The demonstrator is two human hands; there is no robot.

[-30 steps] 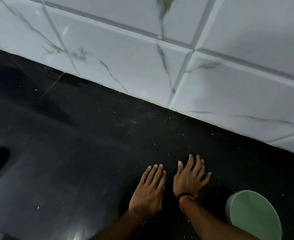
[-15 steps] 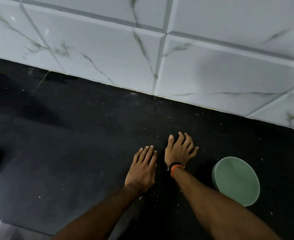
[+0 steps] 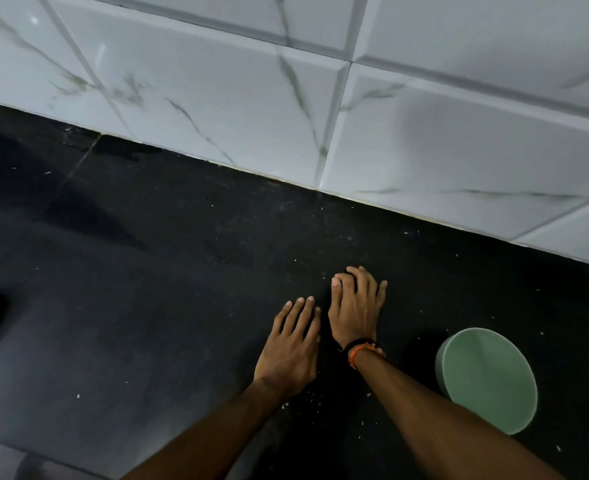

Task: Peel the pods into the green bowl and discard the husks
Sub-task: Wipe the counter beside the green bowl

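We see a black stone counter. It looks smooth and a bit shiny near its left edge, with tiny pale crumbs scattered on it. The wall at its back edge is white glossy tile with grey marble lines. The green bowl looks like smooth, matt plastic. The right wrist wears a band of black and orange thread.

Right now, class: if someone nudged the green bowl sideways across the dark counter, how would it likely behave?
The green bowl looks wide and low with a matte finish, so it would probably slide rather than tip. It appears empty and plastic-like, so likely light. The dark counter has a sheen, suggesting little grip.
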